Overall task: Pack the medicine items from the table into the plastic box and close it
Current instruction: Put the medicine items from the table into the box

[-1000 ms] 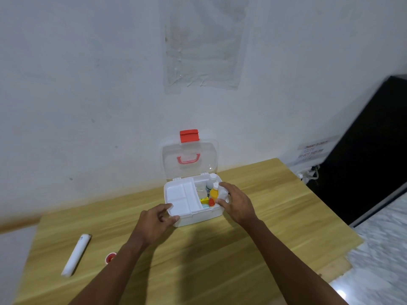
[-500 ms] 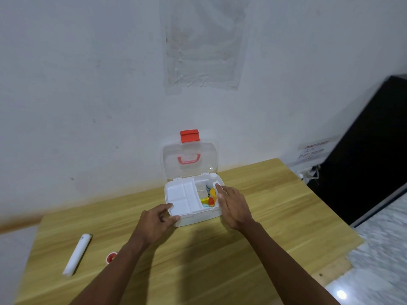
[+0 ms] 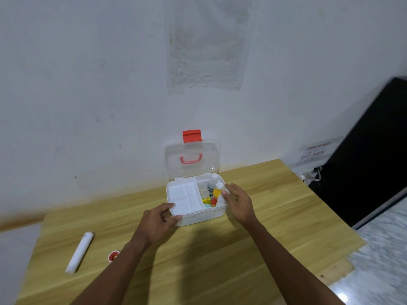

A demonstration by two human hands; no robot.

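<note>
Beside right fingers (image 3: 226, 193): orange bottle (image 3: 217, 193).

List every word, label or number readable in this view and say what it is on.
Paper notice on the wall at right: blurred; looks like "CCTV" and "DO NOT", rest unreadable.
Bottle labels in the plastic box: too small to read.
White tube on the table: marking unreadable.

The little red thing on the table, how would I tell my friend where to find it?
Start at the wooden table and go to its left side, away from the white box. There a long white tube lies flat. Just to its right sits the small round red-rimmed thing, the only red thing lying on the wood.
</note>
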